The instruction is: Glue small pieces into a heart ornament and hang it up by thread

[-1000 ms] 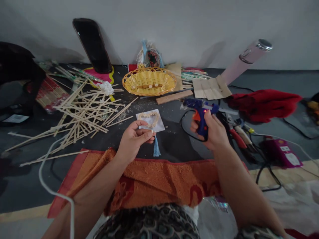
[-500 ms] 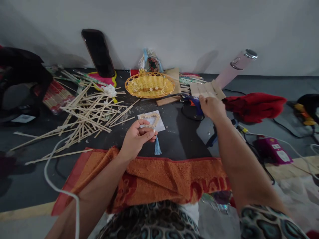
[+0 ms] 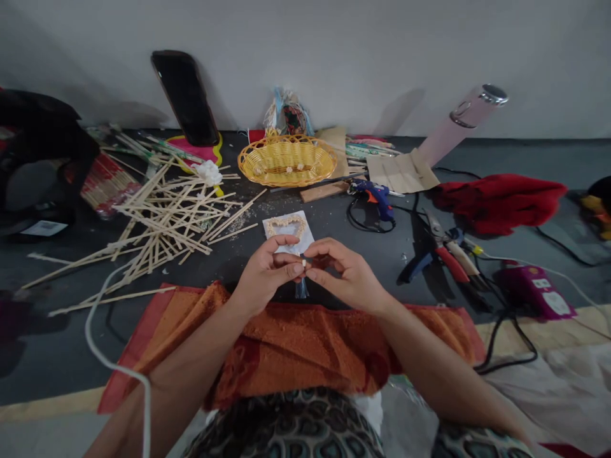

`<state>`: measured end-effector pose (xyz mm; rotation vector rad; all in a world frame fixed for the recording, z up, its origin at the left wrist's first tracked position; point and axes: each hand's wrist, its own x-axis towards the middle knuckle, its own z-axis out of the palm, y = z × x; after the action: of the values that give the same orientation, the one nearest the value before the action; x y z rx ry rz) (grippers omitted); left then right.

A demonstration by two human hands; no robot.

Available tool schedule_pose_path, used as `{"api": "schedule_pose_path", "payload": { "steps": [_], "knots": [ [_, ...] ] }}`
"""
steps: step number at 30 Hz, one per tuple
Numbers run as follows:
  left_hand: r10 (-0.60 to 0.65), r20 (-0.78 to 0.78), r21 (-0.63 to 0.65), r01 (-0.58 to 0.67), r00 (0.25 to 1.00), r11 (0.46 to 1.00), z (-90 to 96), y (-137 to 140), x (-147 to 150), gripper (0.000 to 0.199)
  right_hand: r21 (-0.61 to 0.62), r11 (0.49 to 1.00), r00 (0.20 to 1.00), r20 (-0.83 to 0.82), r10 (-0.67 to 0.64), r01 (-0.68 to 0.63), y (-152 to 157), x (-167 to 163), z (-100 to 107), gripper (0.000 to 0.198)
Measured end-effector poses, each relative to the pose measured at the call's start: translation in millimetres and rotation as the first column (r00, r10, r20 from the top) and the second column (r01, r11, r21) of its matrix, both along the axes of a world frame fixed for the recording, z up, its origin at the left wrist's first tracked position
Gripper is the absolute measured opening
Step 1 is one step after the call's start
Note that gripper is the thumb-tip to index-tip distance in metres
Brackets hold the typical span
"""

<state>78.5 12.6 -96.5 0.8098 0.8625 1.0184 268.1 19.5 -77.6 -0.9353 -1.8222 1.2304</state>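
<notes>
Right hand [image 3: 346,275] has neared blue, fringed tassel [image 3: 301,291].

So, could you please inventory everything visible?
small piece: one, whitish, centre
tassel: one, blue, below piece
heart outline: one, cream, on white paper
basket: one, yellow, back centre
glue gun: one, blue-orange, right
sticks: many, pale, left
phone: one, black, back left
bottle: one, pink, back right
cloth: one, red, right
tools: several, mixed, right
box: one, purple, right
towel: one, orange, front
clutter: uncounted, mixed, throughout
left hand: one, bare, centre
right hand: one, bare, centre
</notes>
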Motion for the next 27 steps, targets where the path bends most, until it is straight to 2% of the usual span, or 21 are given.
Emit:
{"api": "schedule_pose_path", "payload": {
  "steps": [8, 14, 16, 18, 19, 21, 24, 27],
  "knots": [
    [-0.019, -0.037, 0.006, 0.019, 0.999, 1.0, -1.3, 0, 0, 0.059, 0.041, 0.999, 0.999, -0.012, -0.029, 0.03, 2, -1, -10, 0.013],
    [-0.016, -0.112, 0.006, 0.017, 0.994, 1.0, 0.7, -1, 2, 0.061, 0.153, 0.987, 0.998, 0.041, -0.053, 0.046, 3, -1, -11, 0.013],
    [-0.023, -0.154, 0.022, 0.026, 0.988, 0.999, 2.8, -1, 1, 0.058, 0.181, 0.982, 0.995, 0.066, -0.072, 0.059, 4, 1, -9, 0.012],
    [0.031, -0.266, 0.078, -0.011, 0.964, 0.997, 4.1, -1, -2, 0.052, 0.218, 0.972, 0.987, 0.117, -0.112, 0.085, 7, 4, -7, 0.011],
    [0.097, -0.356, 0.136, -0.051, 0.929, 0.989, 4.3, 0, -4, 0.046, 0.249, 0.964, 0.979, 0.152, -0.138, 0.097, 10, 6, -6, 0.011],
    [0.25, -0.56, 0.302, -0.087, 0.79, 0.95, 3.0, 1, -8, 0.028, 0.333, 0.938, 0.955, 0.233, -0.186, 0.101, 17, 10, -6, 0.011],
    [0.358, -0.761, 0.467, 0.072, 0.541, 0.881, -2.6, 3, -13, 0.013, 0.449, 0.893, 0.895, 0.39, -0.215, 0.019, 29, 12, -11, 0.012],
    [0.338, -0.838, 0.467, 0.244, 0.429, 0.85, -10.7, 4, -13, 0.014, 0.48, 0.868, 0.802, 0.565, -0.196, -0.125, 37, 9, -20, 0.013]
  ]
}}
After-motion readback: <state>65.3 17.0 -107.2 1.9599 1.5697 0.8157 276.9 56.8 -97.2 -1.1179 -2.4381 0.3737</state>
